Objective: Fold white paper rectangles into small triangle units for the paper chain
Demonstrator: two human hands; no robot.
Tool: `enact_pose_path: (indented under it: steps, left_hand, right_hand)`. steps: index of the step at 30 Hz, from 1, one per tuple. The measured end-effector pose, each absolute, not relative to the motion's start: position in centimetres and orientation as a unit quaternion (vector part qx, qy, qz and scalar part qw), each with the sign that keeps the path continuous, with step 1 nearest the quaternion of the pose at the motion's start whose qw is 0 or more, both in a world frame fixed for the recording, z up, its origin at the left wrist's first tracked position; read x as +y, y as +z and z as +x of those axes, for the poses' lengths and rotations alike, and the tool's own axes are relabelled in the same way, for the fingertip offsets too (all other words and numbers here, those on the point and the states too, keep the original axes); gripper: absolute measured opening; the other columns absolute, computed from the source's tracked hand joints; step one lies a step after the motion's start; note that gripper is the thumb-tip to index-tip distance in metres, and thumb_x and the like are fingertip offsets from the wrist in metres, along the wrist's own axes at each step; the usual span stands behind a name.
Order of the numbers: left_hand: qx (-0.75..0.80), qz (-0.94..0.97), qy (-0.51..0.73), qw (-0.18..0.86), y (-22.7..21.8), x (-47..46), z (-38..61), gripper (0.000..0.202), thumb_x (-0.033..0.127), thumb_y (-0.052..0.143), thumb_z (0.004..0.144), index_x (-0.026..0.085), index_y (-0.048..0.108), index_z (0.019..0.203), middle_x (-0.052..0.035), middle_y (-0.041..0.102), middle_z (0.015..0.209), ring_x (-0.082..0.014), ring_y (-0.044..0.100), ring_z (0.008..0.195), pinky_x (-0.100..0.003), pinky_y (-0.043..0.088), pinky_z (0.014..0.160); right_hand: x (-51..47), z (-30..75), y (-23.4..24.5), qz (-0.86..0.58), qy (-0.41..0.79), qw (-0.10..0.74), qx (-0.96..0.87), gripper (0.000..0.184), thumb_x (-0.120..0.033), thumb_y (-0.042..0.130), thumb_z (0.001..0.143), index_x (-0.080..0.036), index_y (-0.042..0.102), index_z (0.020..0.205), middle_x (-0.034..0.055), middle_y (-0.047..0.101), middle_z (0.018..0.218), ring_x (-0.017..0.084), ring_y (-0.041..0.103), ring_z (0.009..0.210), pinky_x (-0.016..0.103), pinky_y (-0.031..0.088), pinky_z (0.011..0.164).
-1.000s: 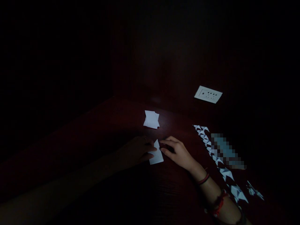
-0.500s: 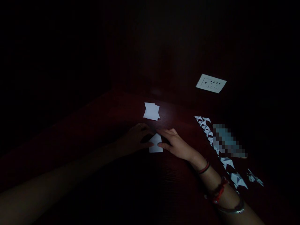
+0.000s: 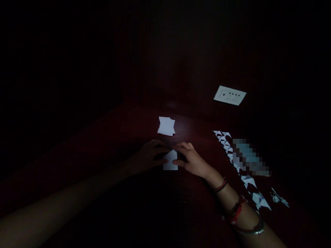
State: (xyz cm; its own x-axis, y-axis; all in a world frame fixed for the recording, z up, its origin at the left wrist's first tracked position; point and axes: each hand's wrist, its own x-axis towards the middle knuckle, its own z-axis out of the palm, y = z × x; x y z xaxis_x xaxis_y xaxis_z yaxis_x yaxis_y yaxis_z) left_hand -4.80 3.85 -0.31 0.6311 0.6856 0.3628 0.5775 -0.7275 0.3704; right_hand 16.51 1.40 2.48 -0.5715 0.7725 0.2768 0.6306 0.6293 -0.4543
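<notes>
A small white sheet of paper lies on the dark red table in front of me, its far edge slanting on the left side. My left hand, mostly in shadow, has its thumb at the paper's left edge and its fingertips near the far corner. From the other side my right hand lays its thumb on the paper, with its fingers curved round the far edge. Both hands hold the sheet between thumb and fingers. The fingertips meet above the paper, where darkness blurs the detail.
Beyond my hands sits a loose stack of white paper pieces. Several folded paper shapes run in a line on the right, beside a pixelated object. Small white scraps lie nearer. A white socket plate is on the back wall.
The view has shifted slightly, so the stack and socket plate appear a little lower. My hands remain around the paper, with only small finger movements.
</notes>
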Motion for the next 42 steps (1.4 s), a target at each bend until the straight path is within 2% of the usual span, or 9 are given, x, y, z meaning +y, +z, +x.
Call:
enact_pose_path:
  steps: [11, 17, 25, 31, 36, 40, 42]
  left_hand:
    - [0.338, 0.9, 0.252, 0.111, -0.5, 4.0, -5.0, 0.034, 0.04, 0.055, 0.079, 0.026, 0.053, 0.11, -0.004, 0.049, 0.109, -0.021, 0.043, 0.102, -0.037, 0.034, 0.089]
    - [0.348, 0.898, 0.248, 0.109, -0.7, 4.1, -4.9, 0.032, 0.038, 0.057, 0.078, 0.025, 0.055, 0.108, -0.0041, 0.049, 0.11, -0.0215, 0.044, 0.103, -0.036, 0.033, 0.089]
    - [0.339, 0.896, 0.257, 0.124, -0.2, 3.9, -5.2, 0.032, 0.033, 0.057, 0.079, 0.022, 0.054, 0.109, -0.0045, 0.049, 0.109, -0.0199, 0.044, 0.103, -0.033, 0.035, 0.089]
    - [0.322, 0.905, 0.245, 0.133, -0.1, 4.1, -5.5, 0.028, 0.031, 0.055, 0.081, 0.024, 0.055, 0.108, -0.0031, 0.049, 0.109, -0.0192, 0.043, 0.103, -0.033, 0.034, 0.09]
    - [0.324, 0.906, 0.244, 0.118, 0.0, 3.9, -5.5, 0.024, 0.026, 0.051, 0.083, 0.023, 0.055, 0.106, -0.0033, 0.049, 0.107, -0.0185, 0.044, 0.103, -0.033, 0.035, 0.09]
    - [0.332, 0.905, 0.25, 0.086, 0.5, 3.4, -5.1, 0.02, 0.016, 0.047, 0.082, 0.019, 0.054, 0.101, -0.0046, 0.051, 0.099, -0.0173, 0.047, 0.095, -0.03, 0.039, 0.083]
    - [0.306, 0.922, 0.228, 0.067, 0.9, 3.1, -5.0, 0.018, 0.012, 0.046, 0.081, 0.018, 0.056, 0.095, -0.0042, 0.052, 0.095, -0.0166, 0.049, 0.09, -0.028, 0.039, 0.081]
  right_hand:
    - [1.2, 16.4, 2.2, -0.389, 0.14, 0.258, -0.873, 0.031, -0.024, 0.06, 0.075, -0.019, 0.052, 0.105, 0.0068, 0.045, 0.113, 0.02, 0.04, 0.103, 0.035, 0.035, 0.09]
    - [1.3, 16.3, 2.0, -0.391, 0.13, 0.289, -0.864, 0.005, -0.014, 0.052, 0.079, -0.018, 0.055, 0.081, 0.007, 0.047, 0.104, 0.019, 0.043, 0.098, 0.033, 0.037, 0.085]
    - [1.9, 17.6, 2.7, -0.368, 0.243, 0.349, -0.827, 0.006, -0.017, 0.051, 0.081, -0.018, 0.052, 0.075, 0.0056, 0.045, 0.1, 0.016, 0.046, 0.098, 0.032, 0.036, 0.087]
    - [2.2, 19.3, 3.2, -0.318, 0.319, 0.239, -0.86, 0.007, -0.019, 0.051, 0.081, -0.017, 0.056, 0.076, 0.0048, 0.049, 0.101, 0.014, 0.049, 0.096, 0.029, 0.039, 0.085]
    - [1.9, 19.2, 3.5, -0.321, 0.316, 0.195, -0.871, 0.014, -0.019, 0.048, 0.083, -0.017, 0.061, 0.078, 0.0052, 0.052, 0.101, 0.014, 0.051, 0.094, 0.031, 0.04, 0.085]
    - [1.6, 18.6, 3.3, -0.361, 0.261, 0.218, -0.868, 0.007, -0.021, 0.057, 0.077, -0.016, 0.06, 0.072, 0.0044, 0.054, 0.091, 0.014, 0.053, 0.085, 0.029, 0.042, 0.079]
    - [1.4, 18.3, 3.1, -0.385, 0.238, 0.229, -0.862, 0.006, -0.018, 0.061, 0.072, -0.016, 0.059, 0.078, 0.0034, 0.054, 0.087, 0.014, 0.052, 0.08, 0.028, 0.043, 0.074]
